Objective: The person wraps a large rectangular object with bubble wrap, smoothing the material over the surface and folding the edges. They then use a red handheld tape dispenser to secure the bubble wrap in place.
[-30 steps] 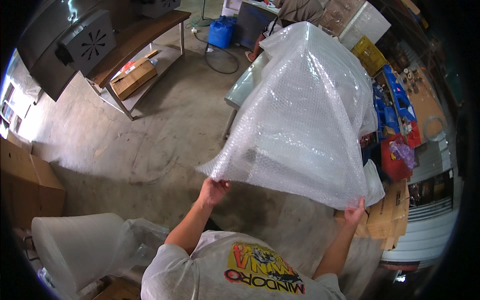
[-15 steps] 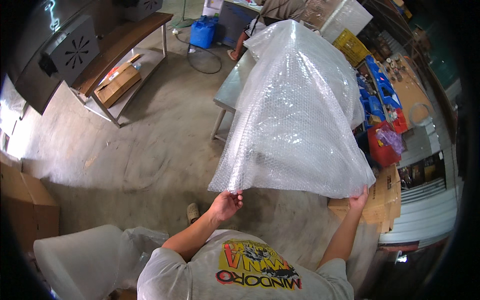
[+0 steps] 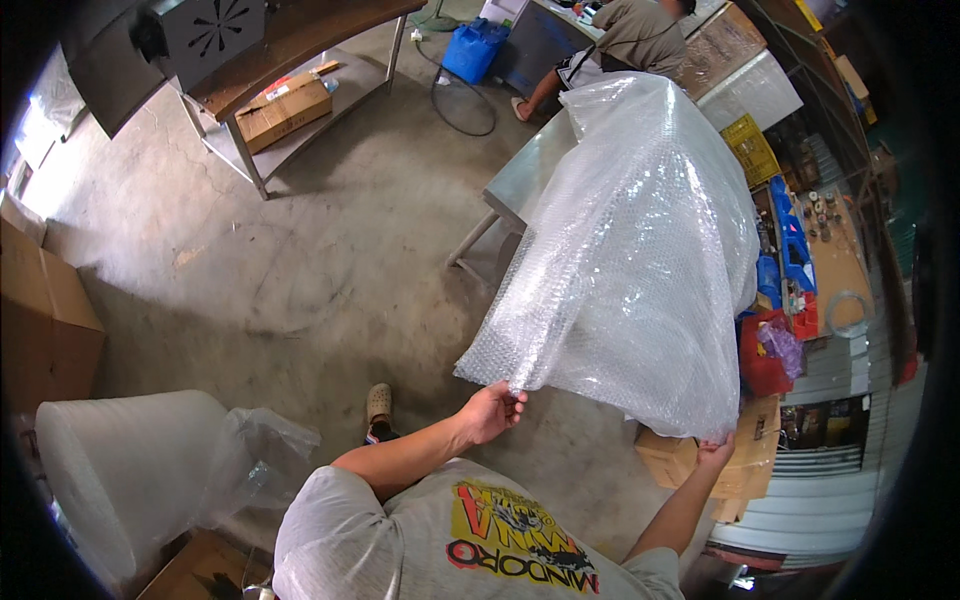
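Observation:
A large sheet of clear bubble wrap (image 3: 640, 260) spreads away from me over a metal-topped table (image 3: 525, 180), rising to a ridge near its far end. What lies under the sheet is hidden. My left hand (image 3: 492, 411) pinches the near edge close to its left corner. At the near right corner, my right hand (image 3: 715, 452) grips the same edge. Between the two hands the edge hangs free above the floor, slanting lower toward the right.
A thick bubble wrap roll (image 3: 130, 470) stands at my lower left, near a cardboard box (image 3: 45, 310). Another carton (image 3: 755, 455) sits beneath my right hand. Blue bins (image 3: 795, 235) line the right bench. A seated person (image 3: 635, 40) is beyond the table; a hose (image 3: 465, 125) lies on the floor.
My view has turned, so the surroundings shift. The sheet's near right corner has come down and closer with my right hand. Both hands keep their hold.

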Available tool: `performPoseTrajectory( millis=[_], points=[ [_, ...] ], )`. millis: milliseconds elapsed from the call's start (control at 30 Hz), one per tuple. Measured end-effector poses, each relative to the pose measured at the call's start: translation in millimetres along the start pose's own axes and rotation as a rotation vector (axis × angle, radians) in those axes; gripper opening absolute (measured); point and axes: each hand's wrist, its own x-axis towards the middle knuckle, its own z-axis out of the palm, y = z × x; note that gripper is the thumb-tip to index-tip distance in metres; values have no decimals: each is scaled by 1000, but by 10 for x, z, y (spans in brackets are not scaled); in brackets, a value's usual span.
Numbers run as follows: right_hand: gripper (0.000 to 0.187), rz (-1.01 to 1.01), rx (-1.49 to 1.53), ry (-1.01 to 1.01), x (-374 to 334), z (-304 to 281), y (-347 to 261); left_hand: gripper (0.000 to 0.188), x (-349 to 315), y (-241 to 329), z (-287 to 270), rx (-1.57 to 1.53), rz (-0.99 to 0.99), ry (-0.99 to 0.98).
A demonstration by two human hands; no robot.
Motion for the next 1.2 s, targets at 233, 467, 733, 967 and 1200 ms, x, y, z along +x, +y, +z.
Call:
performPoseTrajectory(
  millis=[233, 467, 733, 967, 1200],
  points=[
    [45, 2, -57, 113, -146, 56, -68, 23, -16, 59, -23, -58, -74, 35],
    [26, 104, -143, 139, -147, -129, 130, 20, 7, 107, -165, -31, -84, 33],
    [21, 151, 70, 125, -129, -265, 947, 18, 168, 201, -302, 107, -35, 150],
    [15, 214, 197, 6, -5, -215, 1099, 21, 326, 190, -522, 120, 3, 176],
    [11, 314, 419, -134, -27, -341, 1325, 27, 84, -174, -434, 660, 562, 640]
  ],
)
